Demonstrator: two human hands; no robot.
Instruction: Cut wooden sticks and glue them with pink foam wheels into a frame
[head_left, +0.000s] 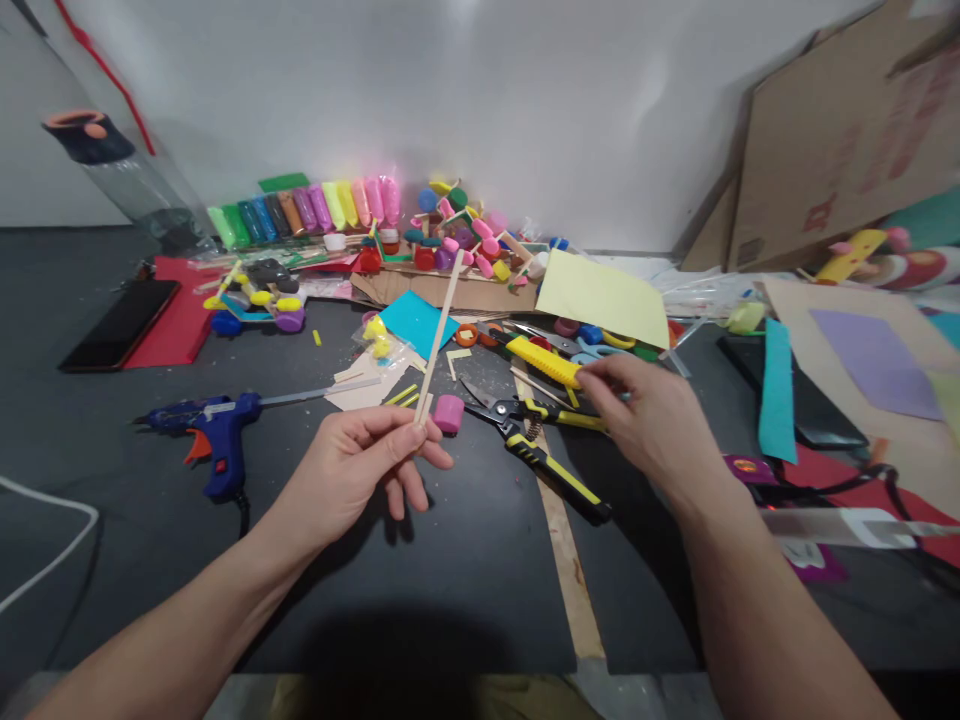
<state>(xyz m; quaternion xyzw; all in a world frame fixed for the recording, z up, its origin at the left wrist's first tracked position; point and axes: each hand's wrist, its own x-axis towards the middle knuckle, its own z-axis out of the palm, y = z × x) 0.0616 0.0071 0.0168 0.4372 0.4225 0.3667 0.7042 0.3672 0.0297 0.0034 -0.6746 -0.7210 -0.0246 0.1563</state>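
Between thumb and forefinger of my left hand (375,460) a thin wooden stick (442,330) is pinched, pointing up and away; a shorter piece seems to lie against its lower end. My right hand (652,420) grips the end of a yellow utility knife (544,362), whose front points left toward the middle. Below the knife, black-and-yellow pruning shears (555,475) lie with their blades apart. Just right of my left fingertips sits a pink bottle cap (449,413). Short yellow-green sticks (403,396) and a blue paper square (418,322) are behind my left hand.
A blue glue gun (221,430) lies on the left, its cord running toward me. Farther back are a small stick-and-cap car (259,300), several clay packets (307,208) and a water bottle (127,180). A yellow paper sheet (604,297) and leaning cardboard (832,140) stand at the right.
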